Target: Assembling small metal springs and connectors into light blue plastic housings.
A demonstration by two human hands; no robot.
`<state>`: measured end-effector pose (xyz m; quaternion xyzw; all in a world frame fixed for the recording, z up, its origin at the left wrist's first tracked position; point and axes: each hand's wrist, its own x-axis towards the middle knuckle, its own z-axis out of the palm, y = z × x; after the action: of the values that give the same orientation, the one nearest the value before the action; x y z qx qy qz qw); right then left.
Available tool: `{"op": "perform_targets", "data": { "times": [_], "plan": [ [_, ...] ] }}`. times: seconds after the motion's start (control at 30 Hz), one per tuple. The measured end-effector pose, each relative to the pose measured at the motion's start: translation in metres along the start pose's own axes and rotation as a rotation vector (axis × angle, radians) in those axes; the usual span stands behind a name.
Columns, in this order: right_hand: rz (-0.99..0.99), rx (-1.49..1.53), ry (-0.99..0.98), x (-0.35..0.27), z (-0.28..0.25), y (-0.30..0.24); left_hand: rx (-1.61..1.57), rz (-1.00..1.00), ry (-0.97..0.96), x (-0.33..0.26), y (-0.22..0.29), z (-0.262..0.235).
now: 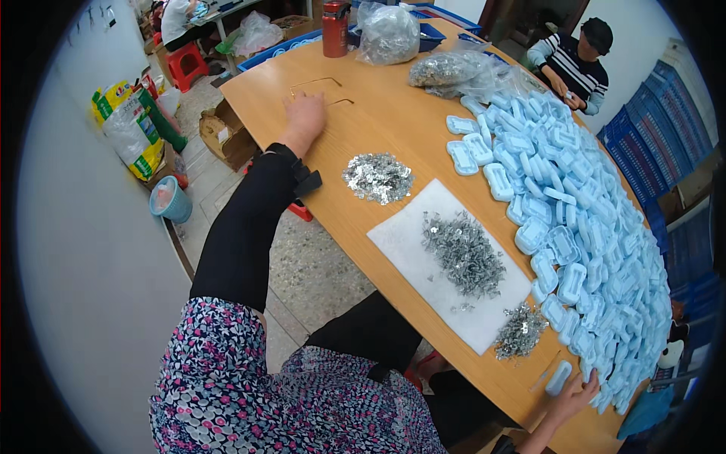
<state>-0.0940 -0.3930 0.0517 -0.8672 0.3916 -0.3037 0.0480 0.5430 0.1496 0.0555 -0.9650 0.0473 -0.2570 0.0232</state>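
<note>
At the far left of the table, my left hand (305, 119) is closed over the front of a pair of eyeglasses. The thin temples of the eyeglasses (340, 101) stick out to the right; the lenses are hidden. My right hand (572, 399), fingers apart, is at the near end of a big heap of light blue plastic cases (586, 227), its fingertips touching the heap's edge. Beside it lies a single blue case (558, 377). Small grey metal pieces (467, 256) cover part of a white foam sheet (404, 227). Flat shiny metal pieces (378, 178) form a pile nearer my left hand.
Another small metal pile (522, 331) sits at the sheet's near corner. Along the back are a red bottle (335, 29) and bags of parts (387, 34). A person in a striped top (578, 64) works across the table. A blue bin (172, 200) stands on the floor.
</note>
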Motion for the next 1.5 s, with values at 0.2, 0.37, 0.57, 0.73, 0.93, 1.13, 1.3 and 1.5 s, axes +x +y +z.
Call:
{"op": "perform_targets", "data": {
  "times": [0.2, 0.37, 0.57, 0.73, 0.93, 1.13, 1.3, 1.5],
  "plan": [
    [-0.113, 0.150, 0.102, 0.016, -0.049, -0.100, -0.123, -0.089, 0.083, 0.041, -0.020, -0.039],
    [-0.275, 0.415, -0.138, 0.019, -0.061, -0.182, -0.545, 0.020, 0.309, 0.029, 0.051, -0.159],
    [-0.086, 0.945, -0.300, 0.008, -0.043, -0.292, -1.539, 0.310, -0.452, -0.095, 0.158, -0.278],
    [-0.170, 1.061, -0.500, 0.006, -0.054, -0.241, -1.573, 0.696, -0.738, -0.174, 0.204, -0.322],
    [-0.121, 1.341, -0.528, -0.013, -0.088, -0.203, -1.624, 0.607, -1.030, -0.194, 0.229, -0.328],
    [-0.385, 0.982, -0.498, -0.030, -0.097, -0.214, -1.443, 0.706, -0.947, -0.198, 0.251, -0.327],
    [-0.342, 1.126, -0.732, -0.025, -0.099, -0.205, -1.443, 0.658, -0.985, -0.198, 0.254, -0.329],
    [-0.243, 1.269, -0.726, -0.038, -0.099, -0.199, -1.480, 0.655, -1.054, -0.196, 0.249, -0.328]
  ]
}}
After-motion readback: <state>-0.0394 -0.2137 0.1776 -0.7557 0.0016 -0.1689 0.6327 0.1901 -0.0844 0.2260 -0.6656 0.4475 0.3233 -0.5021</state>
